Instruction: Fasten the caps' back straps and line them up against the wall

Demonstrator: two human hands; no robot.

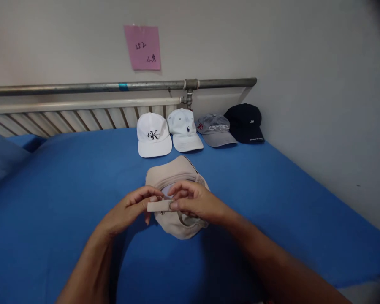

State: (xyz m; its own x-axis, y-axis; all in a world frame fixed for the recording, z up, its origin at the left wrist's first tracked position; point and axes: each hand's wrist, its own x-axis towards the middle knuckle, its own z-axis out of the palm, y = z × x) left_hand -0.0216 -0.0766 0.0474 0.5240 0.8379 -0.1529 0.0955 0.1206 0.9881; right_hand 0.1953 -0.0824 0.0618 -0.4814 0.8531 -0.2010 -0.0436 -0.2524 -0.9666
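Note:
A beige cap [174, 173] lies on the blue bed sheet [66, 190] just in front of me, its back opening turned toward me. My left hand [131, 209] pinches the free end of the cap's adjuster strap [158, 206]. My right hand [194, 202] grips the same strap from the other side, fingers curled over the cap's back edge. Both hands meet at the strap above the cap.
Several caps stand in a row at the back of the bed: a white one with black letters [153, 135], a pale one [183, 128], a grey one [215, 128], a black one [245, 122]. A metal rail [82, 88] and a pink note [142, 46] are behind. Wall on the right.

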